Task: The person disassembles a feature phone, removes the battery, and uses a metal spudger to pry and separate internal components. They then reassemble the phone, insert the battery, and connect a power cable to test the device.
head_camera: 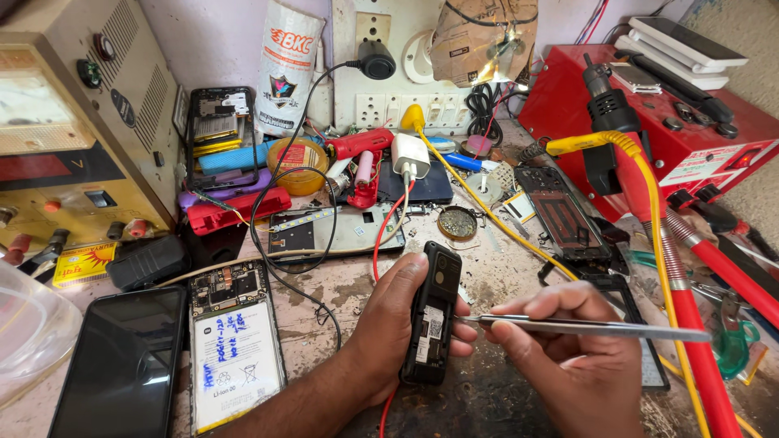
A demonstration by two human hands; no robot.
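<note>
Presently, left hand [398,324] fingers were clamped on the small phone [430,312]; right hand [568,341] fingers pinched tweezers [584,327], whose tip risked slipping and gouging the board.

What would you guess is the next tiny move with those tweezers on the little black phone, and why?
Probably easing the tweezers a touch further left into the open back of the small black phone. Their tip already meets the phone's right edge near the white label, the right hand pinches them level, and the left hand grips the phone on edge, steadying it.
</note>
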